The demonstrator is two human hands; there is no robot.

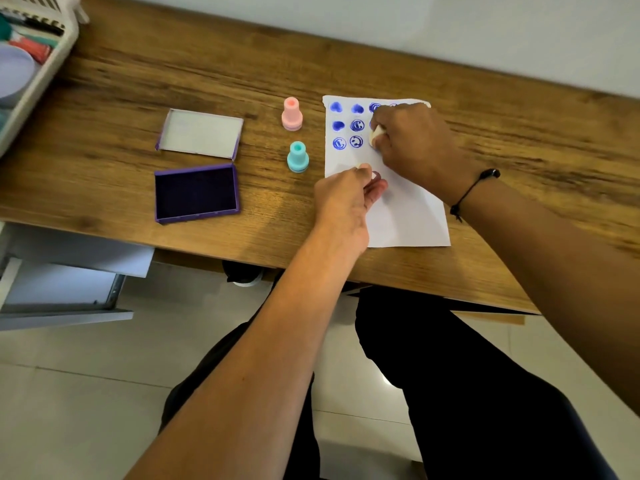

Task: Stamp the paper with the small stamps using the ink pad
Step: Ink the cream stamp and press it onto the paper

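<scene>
A white paper point(408, 216) lies on the wooden desk point(173, 81), with several blue stamp marks in rows at its top. My right hand point(419, 147) grips a small pale yellow stamp point(376, 135) and presses it down on the paper in the third row. My left hand point(343, 199) rests on the paper's left edge with its fingertips flat on the sheet. To the left of the paper stand a pink stamp point(292, 114) and a teal stamp point(298, 156), both upright. The purple ink pad point(196, 192) lies open farther left, its lid point(200, 133) beside it.
A white basket point(45, 64) with odds and ends sits at the desk's far left corner. An open drawer point(62, 282) juts out under the desk on the left. A black cord bracelet is on my right wrist. My legs are under the desk edge.
</scene>
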